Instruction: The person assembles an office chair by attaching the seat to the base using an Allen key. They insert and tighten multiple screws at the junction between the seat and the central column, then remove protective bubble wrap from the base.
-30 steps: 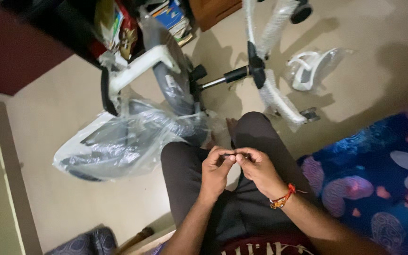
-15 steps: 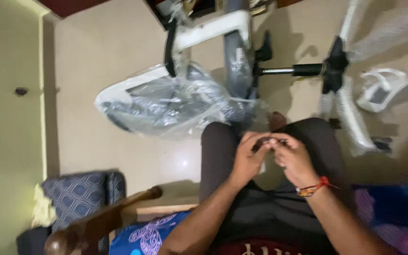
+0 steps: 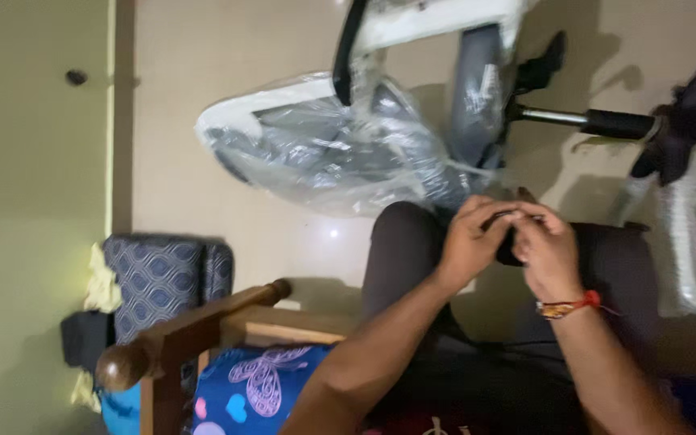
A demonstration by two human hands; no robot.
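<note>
Seated position, viewed from above, knees in dark grey trousers (image 3: 400, 250). Left hand (image 3: 469, 242) and right hand (image 3: 548, 251) brought together over the lap, fingertips of both pinched on a small dark object (image 3: 509, 216) held between them; kind of object too small and blurred to tell. Both hands closed on it, thumbs and forefingers meeting at the top. Red and gold thread band (image 3: 569, 306) around the right wrist.

On the floor just beyond the knees: office chair seat wrapped in clear plastic (image 3: 324, 153), lying tilted, with a white and black armrest frame (image 3: 412, 20) above it. Grey chair back (image 3: 477, 89) beside the wrapped seat, touching the plastic. Gas-lift cylinder (image 3: 590, 121) lying level to the right, running into a black hub (image 3: 678, 129) of the white star base (image 3: 682, 234).

To the left: wooden bedpost with a round knob (image 3: 122, 366), blue butterfly-print sheet (image 3: 259, 387) beside it, patterned blue cushion (image 3: 159, 278) on the floor near the wall.
</note>
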